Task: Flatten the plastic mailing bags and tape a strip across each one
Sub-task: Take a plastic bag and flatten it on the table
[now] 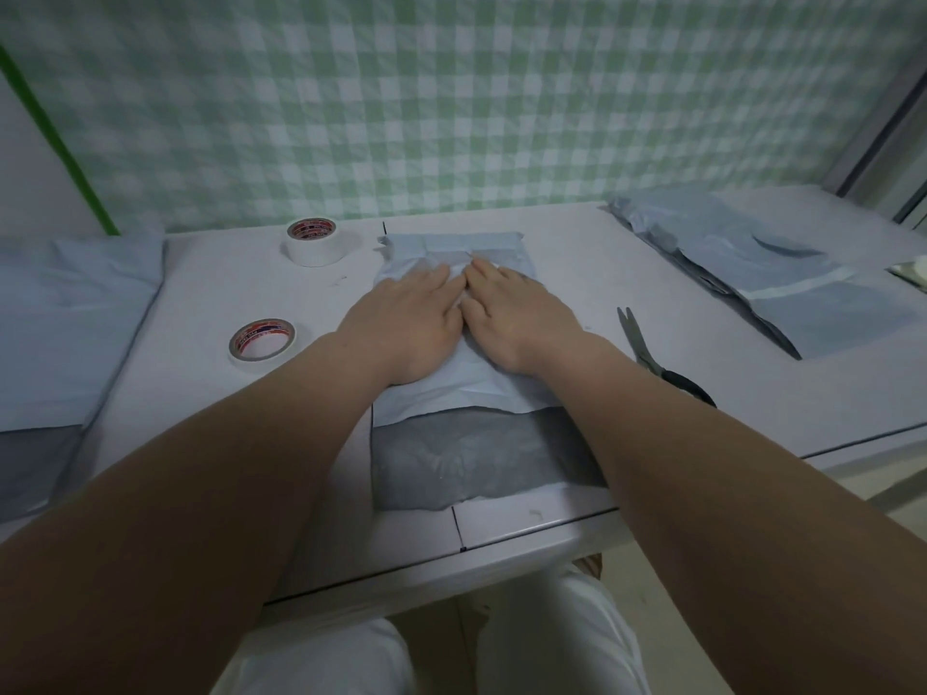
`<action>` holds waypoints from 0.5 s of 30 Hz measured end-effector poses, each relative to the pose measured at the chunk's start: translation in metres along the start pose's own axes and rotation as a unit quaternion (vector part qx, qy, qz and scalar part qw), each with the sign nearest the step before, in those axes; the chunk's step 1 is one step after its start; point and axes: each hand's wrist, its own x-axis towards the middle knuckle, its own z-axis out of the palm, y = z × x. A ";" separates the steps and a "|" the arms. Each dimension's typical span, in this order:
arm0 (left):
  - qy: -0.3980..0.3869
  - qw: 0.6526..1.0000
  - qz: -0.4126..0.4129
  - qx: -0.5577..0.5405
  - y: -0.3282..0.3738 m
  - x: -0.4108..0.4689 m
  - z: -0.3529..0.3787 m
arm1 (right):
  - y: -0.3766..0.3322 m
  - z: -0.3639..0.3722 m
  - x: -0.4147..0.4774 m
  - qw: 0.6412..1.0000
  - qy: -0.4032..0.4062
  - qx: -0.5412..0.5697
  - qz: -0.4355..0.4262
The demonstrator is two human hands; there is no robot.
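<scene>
**Both palms flat on the mailing bag**

The mailing bag (454, 393) lies in the middle of the tabletop (577, 273), its long side running away from the person, its dark grey flap end at the near edge. A pale strip crosses its far end. The left hand (409, 323) and the right hand (506, 318) rest palm-down side by side on the bag's pale upper half, fingers stretched out flat and close together, fingertips near the strip, gripping nothing; the two hands touch along their inner edges.

Left of the bag stand two rolls of white tape: the near tape roll (262, 343) just beside the left forearm, the far tape roll (315, 241) by the bag's far left corner. Scissors (652, 356) lie closed to the right, beside the right forearm. A stack of bags (752, 278) sits at the far right, and another pile of bags (65, 313) at the left edge. A green checked cloth (451, 102) hangs behind
</scene>
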 end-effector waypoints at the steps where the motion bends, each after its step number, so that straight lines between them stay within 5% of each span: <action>1: -0.018 1.000 -0.007 0.012 0.001 -0.002 -0.001 | 0.000 -0.001 -0.001 1.000 0.000 -0.005 0.003; 15: -0.097 0.989 -0.098 0.055 0.011 -0.019 -0.012 | 0.008 -0.005 -0.022 0.998 0.002 -0.019 0.055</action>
